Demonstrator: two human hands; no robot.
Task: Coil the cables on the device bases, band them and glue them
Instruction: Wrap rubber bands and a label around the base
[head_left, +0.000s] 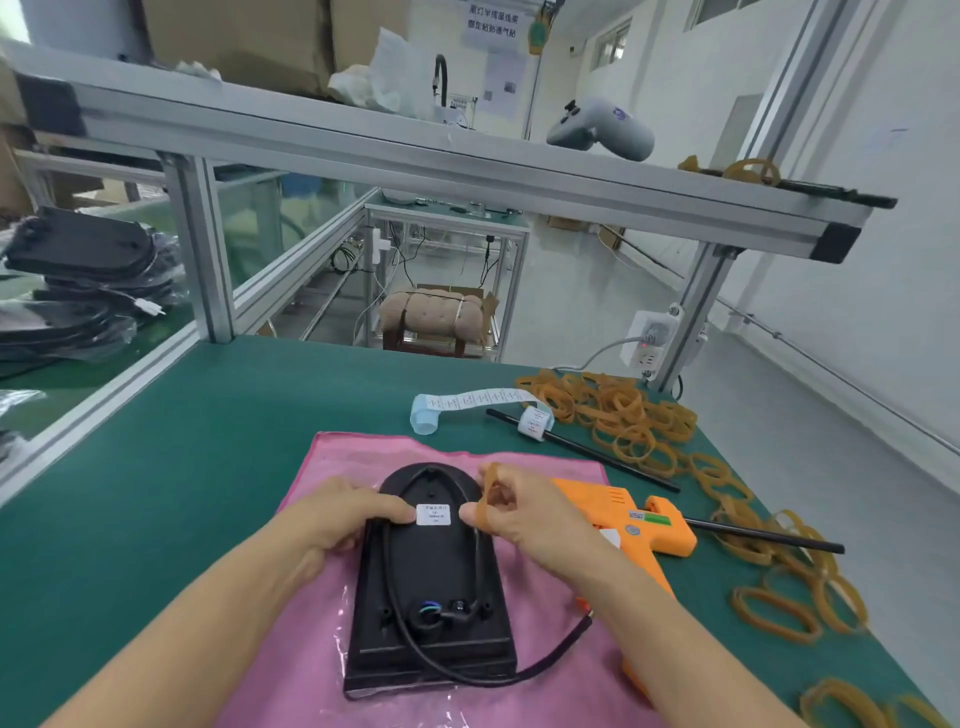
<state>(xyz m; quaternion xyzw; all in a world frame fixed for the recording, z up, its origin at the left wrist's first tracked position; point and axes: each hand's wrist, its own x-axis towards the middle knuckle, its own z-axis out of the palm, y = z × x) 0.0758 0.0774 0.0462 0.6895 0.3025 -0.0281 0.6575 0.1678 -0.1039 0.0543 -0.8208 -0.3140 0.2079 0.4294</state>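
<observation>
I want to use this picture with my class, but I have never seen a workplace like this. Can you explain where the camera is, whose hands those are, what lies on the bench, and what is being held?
There is one picture, from a camera worn on a person's head, looking down at their own bare hands. No robot is involved. On the green bench lies a pink cloth, and on it a black device base with a black cable laid around it. The left hand holds down the cable on the base's left side. The right hand has a rubber band stretched over its fingers. Beside it lies an orange glue gun. Further right are loose bands, and behind the cloth a strip of labels.
</observation>
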